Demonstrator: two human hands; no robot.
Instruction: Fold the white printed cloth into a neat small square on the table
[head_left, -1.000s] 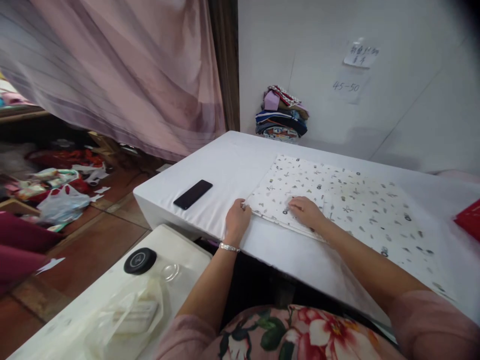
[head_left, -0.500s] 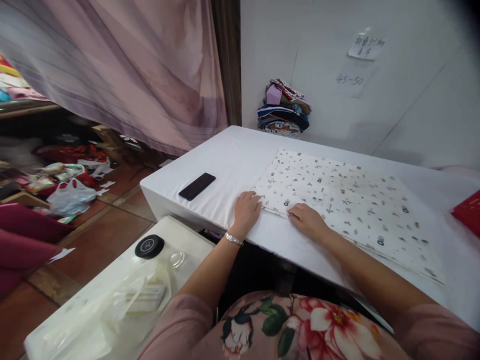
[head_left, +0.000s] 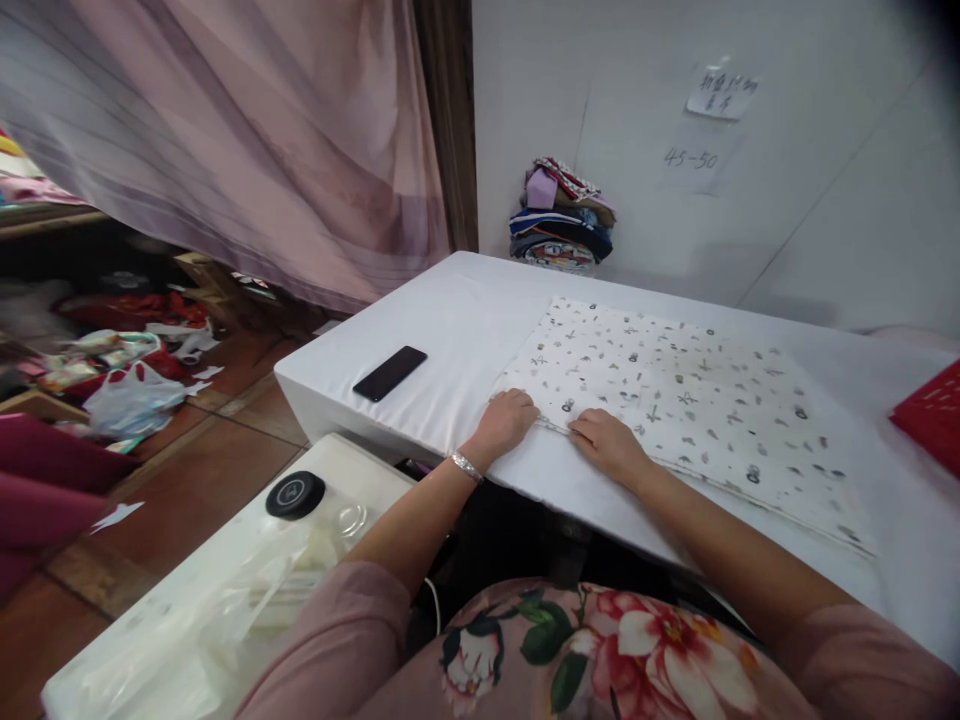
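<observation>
A white cloth [head_left: 675,400] with small printed figures lies folded flat on the white-covered table [head_left: 442,310]. At its near left corner my left hand [head_left: 508,420], below a silver bracelet, is closed on the cloth's edge. A short way to the right, my right hand [head_left: 607,442] pinches the same near edge, fingers closed together. The thumbs and part of the fingertips are hard to make out. Left of the cloth, a black phone [head_left: 391,373] lies on the table.
A lower white surface [head_left: 202,560] at left bears a round black object [head_left: 295,494] and clear plastic. Folded fabrics [head_left: 562,225] are stacked behind the table. Something red [head_left: 930,415] is at the right edge. A pink curtain [head_left: 322,150] hangs at left.
My left hand has shifted right along the near edge, its fingers now curled over the cloth's corner. My right hand stays on the edge. The view has moved slightly.
</observation>
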